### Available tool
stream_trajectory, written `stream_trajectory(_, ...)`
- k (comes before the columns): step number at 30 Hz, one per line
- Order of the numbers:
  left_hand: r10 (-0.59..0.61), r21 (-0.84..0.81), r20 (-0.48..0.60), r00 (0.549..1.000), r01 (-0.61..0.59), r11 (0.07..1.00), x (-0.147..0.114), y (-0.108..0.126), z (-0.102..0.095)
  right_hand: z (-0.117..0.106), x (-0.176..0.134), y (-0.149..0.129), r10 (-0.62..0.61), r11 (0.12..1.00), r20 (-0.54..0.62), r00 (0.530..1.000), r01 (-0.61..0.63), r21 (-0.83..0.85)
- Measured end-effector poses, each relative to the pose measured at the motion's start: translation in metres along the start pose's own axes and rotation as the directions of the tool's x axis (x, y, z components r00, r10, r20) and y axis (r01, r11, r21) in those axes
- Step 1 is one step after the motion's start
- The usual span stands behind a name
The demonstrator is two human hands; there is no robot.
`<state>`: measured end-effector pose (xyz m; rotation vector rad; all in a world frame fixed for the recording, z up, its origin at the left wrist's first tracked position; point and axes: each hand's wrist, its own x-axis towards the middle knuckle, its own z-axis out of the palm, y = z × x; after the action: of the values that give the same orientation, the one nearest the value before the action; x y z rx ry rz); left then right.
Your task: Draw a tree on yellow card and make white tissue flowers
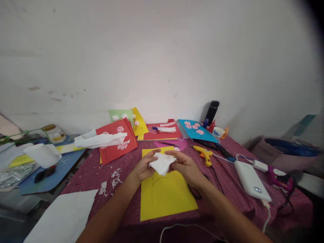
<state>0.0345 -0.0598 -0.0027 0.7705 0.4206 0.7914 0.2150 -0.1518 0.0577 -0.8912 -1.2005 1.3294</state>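
Note:
A small folded piece of white tissue paper (pixel 162 163) is held between both hands, above a yellow sheet of paper (pixel 169 199). My left hand (pixel 146 166) pinches its left edge with thumb and fingers. On the other side, my right hand (pixel 186 167) grips the right edge, the index finger lying along the top. Thin curved pencil-like lines show on the yellow sheet below. Part of that sheet is hidden by the hands and the tissue.
A yellow glue gun (pixel 205 155) lies right of the sheet, its cord trailing. Further right sits a white power bank (pixel 251 180). Red cards with paper flowers (pixel 118 148) and a blue card (pixel 199 131) are behind. Paper scraps (pixel 116 178) lie left.

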Motion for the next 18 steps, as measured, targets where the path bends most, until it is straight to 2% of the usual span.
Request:
stream_trajectory(4,-0.043,0.004,0.014,0.999,0.043,0.999,-0.002,0.001,0.005,0.002,0.003,-0.005,-0.027,0.997,0.006,1.0,0.028,-0.074)
stream_trajectory(9,-0.062,0.017,-0.022,0.998,0.062,0.998,-0.003,0.001,0.008,0.0,-0.001,-0.002,-0.032,0.984,0.004,0.999,0.032,-0.175)
stream_trajectory(14,-0.003,-0.079,-0.114,0.993,-0.006,0.997,0.003,-0.002,0.001,-0.008,-0.006,0.013,-0.069,0.968,-0.06,0.996,0.052,-0.247)
stream_trajectory(18,0.007,-0.166,-0.159,0.987,-0.033,0.986,0.005,-0.004,-0.001,-0.007,-0.002,0.027,-0.114,0.977,-0.112,0.987,0.091,-0.191)
